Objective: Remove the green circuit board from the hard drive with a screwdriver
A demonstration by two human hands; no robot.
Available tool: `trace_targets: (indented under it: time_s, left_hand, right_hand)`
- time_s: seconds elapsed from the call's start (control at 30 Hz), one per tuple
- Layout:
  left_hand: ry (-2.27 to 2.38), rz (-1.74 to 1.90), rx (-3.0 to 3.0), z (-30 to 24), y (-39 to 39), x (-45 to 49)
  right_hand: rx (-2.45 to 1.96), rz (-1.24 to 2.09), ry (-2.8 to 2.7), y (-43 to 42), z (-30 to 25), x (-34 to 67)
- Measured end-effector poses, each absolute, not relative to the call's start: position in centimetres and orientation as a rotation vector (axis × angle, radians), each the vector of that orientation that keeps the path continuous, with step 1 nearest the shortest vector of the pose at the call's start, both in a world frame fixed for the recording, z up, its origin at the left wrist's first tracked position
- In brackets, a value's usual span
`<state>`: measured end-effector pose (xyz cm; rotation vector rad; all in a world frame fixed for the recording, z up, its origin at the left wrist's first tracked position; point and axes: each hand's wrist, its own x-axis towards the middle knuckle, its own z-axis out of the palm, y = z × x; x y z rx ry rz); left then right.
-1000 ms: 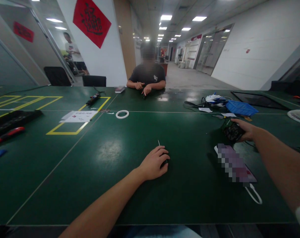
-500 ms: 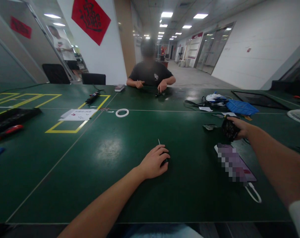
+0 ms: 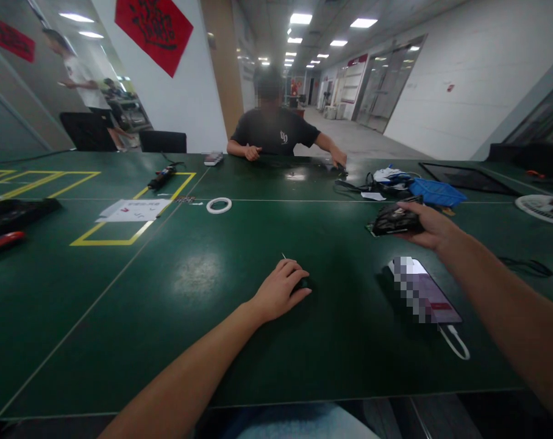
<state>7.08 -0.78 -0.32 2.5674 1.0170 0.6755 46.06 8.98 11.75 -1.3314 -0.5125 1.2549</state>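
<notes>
My left hand (image 3: 280, 288) rests on the green table (image 3: 203, 305) with its fingers curled over a small dark tool (image 3: 300, 283) whose thin metal tip (image 3: 283, 256) pokes out beyond the fingers. My right hand (image 3: 429, 224) reaches out to the right and grips a dark, flat circuit-board-like part (image 3: 392, 221) held just above the table. A phone (image 3: 425, 297) with a white cable (image 3: 454, 344) lies flat below my right hand.
Across the table sits a person in a dark shirt (image 3: 276, 131) with one hand stretched to a pile of cables, cloth and a blue tray (image 3: 436, 192). A white ring (image 3: 219, 205), a paper sheet (image 3: 134, 210) in a yellow-taped square and red-handled tools (image 3: 4, 241) lie to the left.
My right hand has turned the dark part flat and moved it left and up over the table. The person opposite has stretched an arm out to the right. My left hand stays put.
</notes>
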Motion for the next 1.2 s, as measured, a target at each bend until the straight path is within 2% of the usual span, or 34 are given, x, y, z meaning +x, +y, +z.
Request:
trace_targets:
  time_s: [0.27, 0.4, 0.5, 0.73, 0.93, 1.2]
  left_hand:
    - [1.184, 0.819, 2.536, -0.9, -0.4, 5.9]
    - [1.237, 0.950, 2.437, -1.2, 0.5, 4.8]
    - [1.319, 1.056, 2.373, -1.2, 1.3, 3.9]
    - [1.374, 1.308, 2.371, -0.7, 1.6, 3.1]
    - [1.236, 1.422, 2.352, 0.2, 0.5, 3.4]
    - [0.858, 1.291, 2.469, 0.9, -1.4, 4.6]
  right_hand:
    - [-1.471, 1.372, -0.518, 3.8, 3.7, 31.6]
    - [-1.364, 1.381, -0.514, 2.9, 1.6, 27.8]
    - [-1.304, 1.488, -0.563, 2.5, 2.0, 27.2]
    - [-1.486, 1.863, -0.720, 0.0, 2.6, 26.3]
    - [-1.303, 2.096, -0.790, -2.1, 2.5, 22.4]
    - [-0.907, 1.863, -1.049, -1.1, 5.2, 21.7]
